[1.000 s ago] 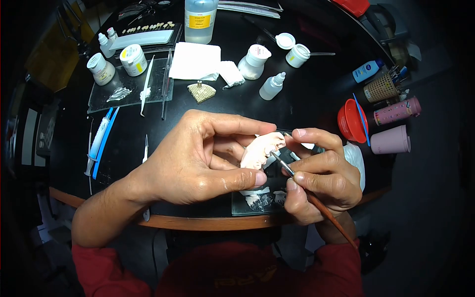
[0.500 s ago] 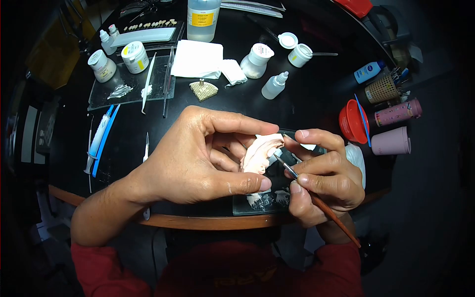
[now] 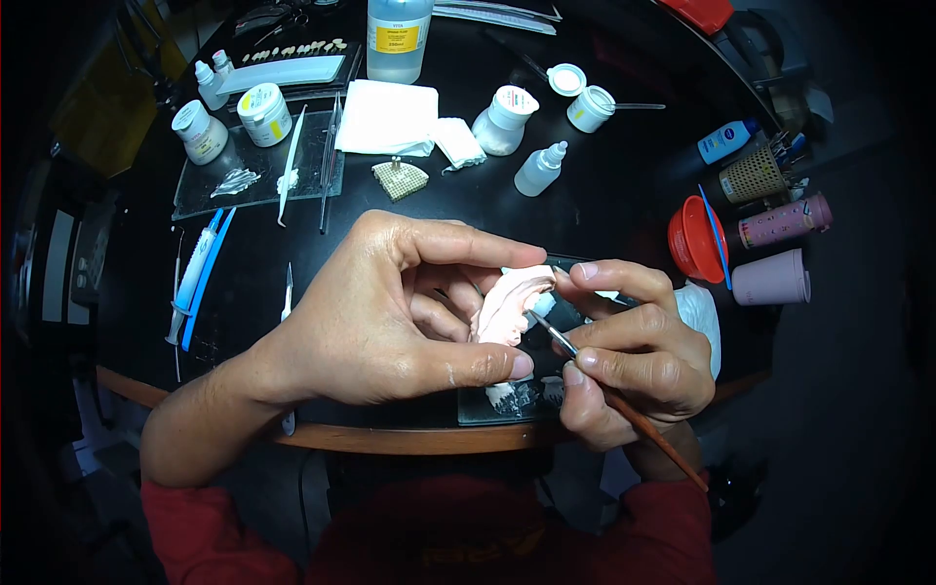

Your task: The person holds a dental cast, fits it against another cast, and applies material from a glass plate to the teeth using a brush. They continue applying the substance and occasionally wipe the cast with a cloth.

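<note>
Between the thumb and fingers of my left hand (image 3: 390, 312) is a pale pink dental model (image 3: 507, 304), curved like an arch. My right hand (image 3: 643, 351) pinches a fine brush (image 3: 639, 421) with a reddish-brown handle and a metal ferrule. The brush tip meets the inner right side of the model, near a small whitish piece (image 3: 542, 306). My right index finger reaches close to the model's upper right end. Below the hands, a dark glass slab (image 3: 478, 408) with smears of white material is partly covered.
Behind the hands are a glass plate (image 3: 258, 200), jars, white tissues (image 3: 390, 115), a dropper bottle (image 3: 540, 170) and a honeycomb tray (image 3: 400, 180). Blue tweezers (image 3: 207, 283) and a syringe lie left. At right are a red bowl (image 3: 694, 244) and a pink cup (image 3: 770, 278).
My right hand and the brush have shifted slightly left, with the index finger nearer the model. My left hand and the model have barely moved.
</note>
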